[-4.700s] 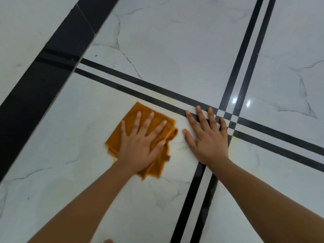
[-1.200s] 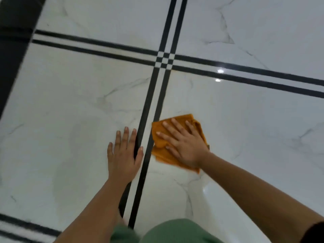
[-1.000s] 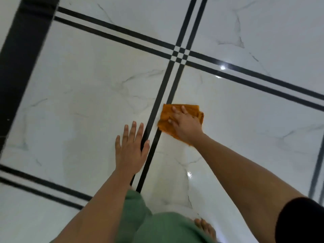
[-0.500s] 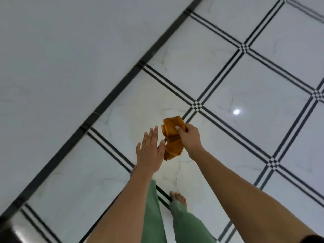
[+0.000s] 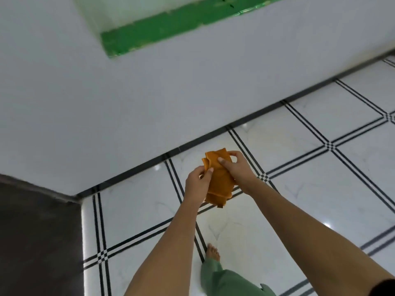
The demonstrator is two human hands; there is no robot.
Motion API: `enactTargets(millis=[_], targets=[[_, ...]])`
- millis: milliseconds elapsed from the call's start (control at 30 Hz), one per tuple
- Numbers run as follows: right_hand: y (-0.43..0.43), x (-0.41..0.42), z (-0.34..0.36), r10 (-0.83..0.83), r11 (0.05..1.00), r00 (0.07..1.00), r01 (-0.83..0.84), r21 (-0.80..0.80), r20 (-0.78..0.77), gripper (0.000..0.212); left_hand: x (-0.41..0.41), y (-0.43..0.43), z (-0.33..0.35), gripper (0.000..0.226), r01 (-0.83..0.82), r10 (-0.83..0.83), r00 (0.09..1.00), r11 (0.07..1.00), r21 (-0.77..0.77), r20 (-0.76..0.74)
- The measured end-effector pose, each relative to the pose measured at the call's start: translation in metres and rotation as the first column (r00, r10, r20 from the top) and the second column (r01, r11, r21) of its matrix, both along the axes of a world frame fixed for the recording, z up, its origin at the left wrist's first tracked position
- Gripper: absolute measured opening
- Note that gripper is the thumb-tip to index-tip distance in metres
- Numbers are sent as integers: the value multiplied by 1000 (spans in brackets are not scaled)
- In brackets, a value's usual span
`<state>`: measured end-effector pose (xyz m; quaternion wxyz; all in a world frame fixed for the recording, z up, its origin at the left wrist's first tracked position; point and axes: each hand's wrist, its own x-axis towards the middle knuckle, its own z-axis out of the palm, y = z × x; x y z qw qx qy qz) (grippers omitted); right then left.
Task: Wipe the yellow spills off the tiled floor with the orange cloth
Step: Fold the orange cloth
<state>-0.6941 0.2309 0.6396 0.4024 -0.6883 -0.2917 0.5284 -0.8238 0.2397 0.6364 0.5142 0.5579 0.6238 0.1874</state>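
Observation:
The orange cloth [image 5: 219, 182] is folded and held up in the air, well above the floor. My left hand [image 5: 197, 184] pinches its left edge between thumb and fingers. My right hand [image 5: 236, 169] grips its upper right side, thumb on the front. The white tiled floor [image 5: 310, 178] with thin black double lines lies far below. A faint yellowish smear [image 5: 215, 223] shows on the tile under the cloth.
A white wall [image 5: 149, 92] with a black skirting line runs across the view; a green sill [image 5: 171, 26] sits high on it. A dark grey surface [image 5: 38, 231] fills the lower left. My bare foot [image 5: 212, 252] and green trouser leg stand on the tile.
I have risen from the floor. The cloth left the tile in my right hand, and my left hand has now taken hold of it too. The view swung up toward the wall.

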Motion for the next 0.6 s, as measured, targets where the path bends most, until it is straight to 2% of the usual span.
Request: enactTargets(millis=[100,167,267,333,433,533,600], targets=[[-22,-4,28,172,982,980,-179,66,95,48,-2,-26,22,35,-109,107,992,994,29,64],[-34,-5,45,239,963,956,-255,81,172,39,-1,-40,39,32,-159,153,982,986,53,113],[-58,1,66,308,946,937,-319,50,164,31,4,-65,60,29,-186,179,968,982,26,177],[-71,8,79,324,941,927,-336,37,190,31,7,-82,72,30,-171,166,968,985,11,189],[-82,25,95,324,935,901,-352,48,290,21,17,-101,86,30,-168,158,968,985,36,197],[-85,51,110,275,937,880,-336,97,387,20,38,-118,98,23,-234,216,961,968,90,172],[-84,72,118,215,955,917,-270,124,337,22,56,-126,103,19,-305,289,946,946,106,147]])
